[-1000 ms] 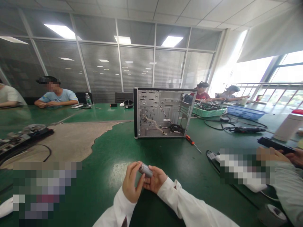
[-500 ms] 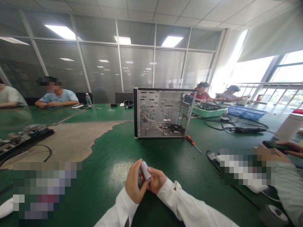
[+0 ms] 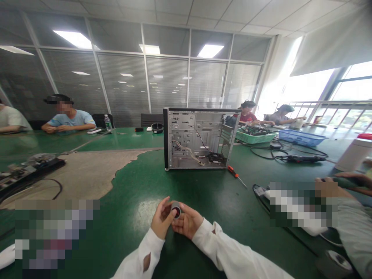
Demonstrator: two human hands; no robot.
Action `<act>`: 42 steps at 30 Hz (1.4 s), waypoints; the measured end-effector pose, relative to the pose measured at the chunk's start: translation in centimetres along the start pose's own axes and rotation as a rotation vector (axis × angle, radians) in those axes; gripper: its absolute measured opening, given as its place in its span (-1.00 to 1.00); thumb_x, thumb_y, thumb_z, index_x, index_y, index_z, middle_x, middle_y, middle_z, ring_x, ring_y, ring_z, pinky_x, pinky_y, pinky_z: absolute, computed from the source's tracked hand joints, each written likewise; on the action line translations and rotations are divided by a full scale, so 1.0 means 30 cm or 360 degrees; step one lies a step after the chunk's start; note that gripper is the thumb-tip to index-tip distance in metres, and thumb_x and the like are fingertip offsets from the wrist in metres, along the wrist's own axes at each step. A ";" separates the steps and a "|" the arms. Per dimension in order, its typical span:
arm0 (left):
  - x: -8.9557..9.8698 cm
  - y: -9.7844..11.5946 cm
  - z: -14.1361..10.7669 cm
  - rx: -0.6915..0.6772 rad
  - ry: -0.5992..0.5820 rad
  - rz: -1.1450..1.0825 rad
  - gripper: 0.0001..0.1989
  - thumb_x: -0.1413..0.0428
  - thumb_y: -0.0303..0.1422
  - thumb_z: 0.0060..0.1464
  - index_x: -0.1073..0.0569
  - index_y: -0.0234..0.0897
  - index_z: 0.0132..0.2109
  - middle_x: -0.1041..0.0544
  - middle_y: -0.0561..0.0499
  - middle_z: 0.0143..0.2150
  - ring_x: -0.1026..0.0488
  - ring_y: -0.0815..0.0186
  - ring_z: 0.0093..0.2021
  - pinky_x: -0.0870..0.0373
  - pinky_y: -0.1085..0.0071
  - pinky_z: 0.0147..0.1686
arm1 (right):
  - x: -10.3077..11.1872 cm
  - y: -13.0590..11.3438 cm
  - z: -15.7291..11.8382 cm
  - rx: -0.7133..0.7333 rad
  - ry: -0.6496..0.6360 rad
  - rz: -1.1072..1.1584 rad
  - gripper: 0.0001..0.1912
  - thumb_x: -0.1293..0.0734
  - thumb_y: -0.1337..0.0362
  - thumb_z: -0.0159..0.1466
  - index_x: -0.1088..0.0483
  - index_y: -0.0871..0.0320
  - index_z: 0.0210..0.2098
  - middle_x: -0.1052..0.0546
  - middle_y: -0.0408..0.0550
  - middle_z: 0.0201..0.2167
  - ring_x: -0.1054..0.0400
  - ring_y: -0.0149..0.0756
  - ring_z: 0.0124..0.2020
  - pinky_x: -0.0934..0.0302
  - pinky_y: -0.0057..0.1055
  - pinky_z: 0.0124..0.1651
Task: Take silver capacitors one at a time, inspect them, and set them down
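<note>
A small silver metal cylinder (image 3: pixel 176 209) is held end-on toward me, with a dark reddish centre in its end face. My left hand (image 3: pixel 161 219) grips one side of it with the fingers curled around. My right hand (image 3: pixel 187 222) holds the other side, and the two hands nearly meet around it. Both white sleeves reach in from the bottom edge. Beneath my hands lies the green tabletop (image 3: pixel 130 193). The exact kind of cylinder cannot be told from here.
Ahead stands an open metal PC case (image 3: pixel 197 138) with wires inside, and an orange-handled screwdriver (image 3: pixel 236 174) lies beside it. A co-worker's hand (image 3: pixel 350 179) is at the right. Baskets, cables and a worn tabletop patch (image 3: pixel 81 174) surround the area.
The cylinder has turned from lying lengthwise between my hands to showing its end toward me. My left hand's fingers have shifted around it.
</note>
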State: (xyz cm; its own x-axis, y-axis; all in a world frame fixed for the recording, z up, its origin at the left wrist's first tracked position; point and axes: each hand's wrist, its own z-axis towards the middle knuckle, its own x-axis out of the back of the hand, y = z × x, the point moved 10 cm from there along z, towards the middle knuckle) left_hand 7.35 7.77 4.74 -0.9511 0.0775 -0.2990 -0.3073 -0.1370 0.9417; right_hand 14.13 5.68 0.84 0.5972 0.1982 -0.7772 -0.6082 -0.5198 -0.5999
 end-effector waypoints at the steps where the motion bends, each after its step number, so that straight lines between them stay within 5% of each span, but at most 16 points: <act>1: 0.015 -0.023 0.007 0.0062 0.0048 -0.0055 -0.53 -0.20 -0.34 -0.33 -0.29 -0.31 -0.18 -0.47 -0.06 -0.31 -0.39 0.23 -0.24 -0.29 0.41 -0.25 | 0.004 0.003 0.001 -0.0014 0.0008 0.0009 -0.68 -0.21 0.14 0.08 -0.23 0.18 -0.22 -0.46 -0.11 -0.54 -0.37 -0.36 -0.47 -0.11 -0.34 -0.27; 6: 0.041 -0.131 0.012 0.0528 0.0122 -0.0429 -0.57 -0.16 -0.31 -0.23 -0.26 -0.31 -0.15 -0.48 0.00 -0.48 -0.42 0.33 -0.51 -0.28 0.50 -0.55 | -0.011 0.001 -0.005 -0.0049 -0.0028 0.0032 -0.70 -0.17 0.18 0.12 -0.23 0.27 -0.24 -0.48 0.00 -0.47 -0.37 -0.38 -0.45 -0.13 -0.36 -0.27; 12: 0.020 -0.155 -0.015 0.0873 0.0164 -0.0667 -0.70 -0.01 -0.29 -0.05 -0.29 -0.42 -0.19 -0.48 -0.07 -0.52 -0.43 0.32 -0.52 -0.32 0.48 -0.53 | -0.010 -0.022 -0.001 0.0072 -0.0032 -0.0088 -0.62 -0.24 0.24 0.07 -0.10 0.15 -0.12 -0.47 -0.08 -0.53 -0.33 -0.46 -0.55 -0.13 -0.42 -0.37; 20: 0.019 -0.148 -0.014 0.0906 0.0187 -0.0694 -0.73 0.09 -0.23 0.01 -0.29 -0.40 -0.30 -0.49 -0.14 -0.49 -0.45 0.29 -0.44 -0.37 0.41 -0.39 | 0.013 -0.061 0.013 0.0312 0.0064 -0.0181 -0.53 -0.31 0.34 -0.04 -0.12 0.18 -0.14 -0.44 -0.11 -0.61 -0.25 -0.52 -0.65 -0.10 -0.51 -0.50; 23: 0.062 -0.141 0.008 0.0646 0.0293 -0.0477 -0.73 -0.04 -0.27 -0.10 -0.27 -0.37 -0.26 -0.47 -0.08 -0.47 -0.44 0.30 -0.44 -0.37 0.40 -0.38 | 0.027 -0.077 0.011 0.0362 0.0136 -0.0179 -0.55 -0.33 0.34 -0.07 -0.15 0.20 -0.18 -0.44 -0.10 -0.61 -0.24 -0.51 -0.66 -0.09 -0.52 -0.53; 26: 0.094 -0.060 0.026 0.0130 0.0317 -0.0021 -0.60 -0.13 -0.31 -0.24 -0.24 -0.32 -0.19 -0.43 -0.03 -0.38 -0.42 0.29 -0.36 -0.37 0.38 -0.34 | 0.042 -0.091 0.008 0.0406 0.0215 -0.0161 -0.59 -0.34 0.32 -0.08 -0.19 0.19 -0.24 -0.43 -0.11 -0.57 -0.26 -0.49 -0.63 -0.09 -0.53 -0.55; 31: -0.008 0.093 -0.009 -0.0596 -0.0150 0.0927 -0.43 -0.09 -0.39 -0.22 -0.10 -0.32 -0.01 -0.29 -0.16 -0.09 -0.29 0.19 -0.09 -0.26 0.24 -0.12 | 0.030 -0.089 0.011 0.0448 0.0186 -0.0231 -0.63 -0.37 0.23 -0.11 -0.24 0.17 -0.31 -0.38 -0.15 -0.52 -0.29 -0.44 -0.55 -0.15 -0.48 -0.52; 35: -0.098 0.144 -0.066 -0.1093 -0.0427 0.1493 -0.43 -0.03 -0.44 -0.17 -0.04 -0.31 0.04 -0.21 -0.18 -0.01 -0.16 0.14 0.01 -0.16 0.16 -0.04 | 0.011 -0.124 -0.006 0.0683 0.0127 -0.0472 -0.53 -0.40 0.28 -0.16 -0.22 0.10 -0.25 -0.36 -0.15 -0.44 -0.29 -0.40 -0.49 -0.19 -0.42 -0.48; 42: -0.160 0.145 -0.123 -0.1296 -0.0536 0.1764 -0.36 -0.03 -0.31 -0.18 -0.01 -0.35 0.07 -0.17 -0.19 0.02 -0.09 0.09 0.03 -0.08 0.13 -0.01 | -0.054 -0.185 -0.063 0.1082 0.0132 -0.1369 -0.41 -0.30 0.45 -0.10 -0.08 0.04 -0.08 -0.33 -0.10 -0.27 -0.29 -0.37 -0.35 -0.18 -0.40 -0.34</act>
State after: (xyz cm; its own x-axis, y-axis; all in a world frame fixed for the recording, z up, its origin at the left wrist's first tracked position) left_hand 10.44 3.15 9.71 -0.6905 -0.2321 0.6851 0.5401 -0.7954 0.2748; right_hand 17.52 6.67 5.80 0.9775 0.2051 -0.0492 -0.1177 0.3365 -0.9343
